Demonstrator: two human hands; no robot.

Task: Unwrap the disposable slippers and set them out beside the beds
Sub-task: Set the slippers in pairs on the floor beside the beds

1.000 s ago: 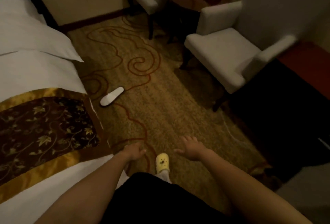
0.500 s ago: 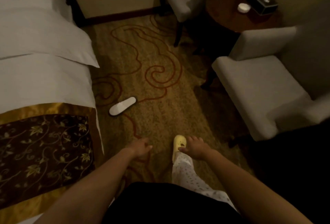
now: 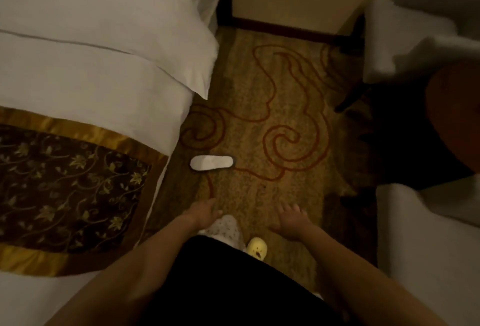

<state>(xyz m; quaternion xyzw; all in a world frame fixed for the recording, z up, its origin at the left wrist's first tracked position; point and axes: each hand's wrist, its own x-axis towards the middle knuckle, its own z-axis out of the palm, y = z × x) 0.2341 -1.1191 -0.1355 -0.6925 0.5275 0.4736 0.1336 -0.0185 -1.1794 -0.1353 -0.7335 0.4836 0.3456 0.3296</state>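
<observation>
One white disposable slipper (image 3: 211,162) lies flat on the patterned carpet, close beside the bed (image 3: 91,86) with white linen and a gold-and-brown runner. My left hand (image 3: 204,211) hangs below the slipper, fingers loosely apart, holding nothing. My right hand (image 3: 293,219) is further right, fingers spread, also empty. Both hands are well short of the slipper. No second slipper or wrapper shows.
A grey armchair (image 3: 426,242) fills the lower right, another armchair (image 3: 405,39) stands upper right, with a dark round table (image 3: 454,117) between them. My yellow clog (image 3: 257,247) and patterned trouser leg (image 3: 227,229) are on the carpet (image 3: 272,123) aisle.
The view has swung left and forward along the aisle, so the slipper sits nearer and more central. My feet have stepped. Both hands stay empty and low.
</observation>
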